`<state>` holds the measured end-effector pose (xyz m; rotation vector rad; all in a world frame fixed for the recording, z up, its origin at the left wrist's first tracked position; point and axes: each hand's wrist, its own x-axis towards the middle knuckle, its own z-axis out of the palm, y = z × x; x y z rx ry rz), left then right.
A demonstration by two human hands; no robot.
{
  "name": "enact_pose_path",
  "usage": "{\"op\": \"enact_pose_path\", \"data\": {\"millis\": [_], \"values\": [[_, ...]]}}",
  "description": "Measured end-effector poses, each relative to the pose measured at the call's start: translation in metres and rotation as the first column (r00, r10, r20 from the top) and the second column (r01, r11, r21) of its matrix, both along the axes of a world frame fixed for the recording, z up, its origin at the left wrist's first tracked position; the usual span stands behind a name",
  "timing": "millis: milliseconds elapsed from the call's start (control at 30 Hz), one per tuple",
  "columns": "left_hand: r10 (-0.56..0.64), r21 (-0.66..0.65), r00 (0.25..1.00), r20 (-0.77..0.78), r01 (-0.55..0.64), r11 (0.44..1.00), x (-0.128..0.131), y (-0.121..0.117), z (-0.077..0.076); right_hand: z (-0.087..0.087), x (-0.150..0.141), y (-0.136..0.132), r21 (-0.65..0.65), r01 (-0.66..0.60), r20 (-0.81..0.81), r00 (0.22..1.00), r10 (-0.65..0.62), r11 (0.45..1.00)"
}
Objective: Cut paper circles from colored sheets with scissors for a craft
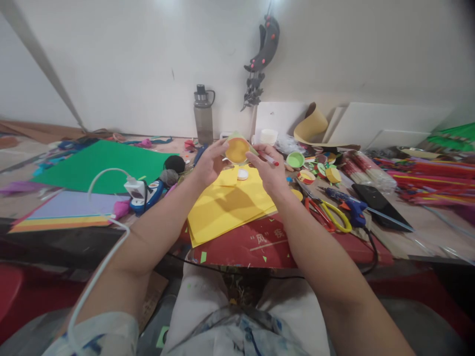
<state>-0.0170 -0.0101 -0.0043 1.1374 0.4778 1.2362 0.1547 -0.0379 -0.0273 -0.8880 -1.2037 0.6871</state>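
Note:
Above the yellow sheets, I hold up a round orange-yellow piece with a pale rim. A pale corner, like paper, shows behind its top edge. My left hand grips its left side and my right hand its right side. A white pen with a red end is tucked in the fingers of my right hand. Beneath my hands, a small white round piece lies on the yellow sheets, beside a smaller yellow piece.
Green felt-like sheet and white charger lie left. A water bottle stands at the back. Rightward are a green round lid, yellow-handled pliers, a blue glue gun, a phone and pipe cleaners.

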Motion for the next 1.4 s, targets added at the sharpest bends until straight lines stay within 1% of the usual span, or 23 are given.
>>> {"op": "enact_pose_path", "data": {"millis": [167,300,400,467,567,633,700,800,1033,1233,1400], "values": [[-0.041,0.094,0.984,-0.174,0.058,0.994,-0.016,0.018,0.003,0.003,0.011,0.0,-0.014,-0.045,0.132,0.99,0.047,0.999],[-0.07,0.141,0.95,-0.304,0.118,0.983,-0.025,0.028,0.003,0.007,0.015,-0.005,-0.051,-0.001,0.296,0.955,0.016,0.999],[-0.073,0.171,0.897,-0.435,0.162,0.972,-0.03,0.025,0.005,0.006,0.015,-0.004,-0.023,0.059,0.392,0.919,-0.046,0.998],[-0.032,0.225,0.847,-0.531,0.178,0.958,-0.033,0.022,0.008,0.004,0.016,-0.001,-0.007,0.089,0.445,0.892,-0.077,0.996],[0.053,0.304,0.784,-0.618,0.176,0.936,-0.035,0.018,0.01,0.001,0.018,0.0,-0.025,0.102,0.528,0.846,-0.073,0.994],[0.07,0.304,0.753,-0.654,0.177,0.936,-0.036,0.018,0.011,0.0,0.02,-0.001,-0.02,0.092,0.571,0.818,-0.064,0.996],[0.054,0.271,0.72,-0.692,0.189,0.944,-0.036,0.019,0.011,0.0,0.021,-0.003,0.011,0.07,0.603,0.795,-0.063,0.997],[0.016,0.219,0.693,-0.721,0.207,0.954,-0.035,0.018,0.011,0.0,0.022,-0.005,0.049,0.037,0.642,0.765,-0.059,0.998],[-0.113,0.102,0.725,-0.68,0.245,0.964,-0.027,0.014,0.006,0.003,0.023,-0.007,0.067,-0.021,0.691,0.722,-0.031,0.998],[-0.127,0.099,0.717,-0.685,0.264,0.959,-0.022,0.013,0.002,0.004,0.023,-0.009,0.056,-0.018,0.713,0.7,-0.027,0.998],[-0.138,0.045,0.708,-0.693,0.234,0.971,-0.017,0.013,-0.002,0.006,0.023,-0.01,0.047,-0.045,0.725,0.689,-0.003,0.998]]}}
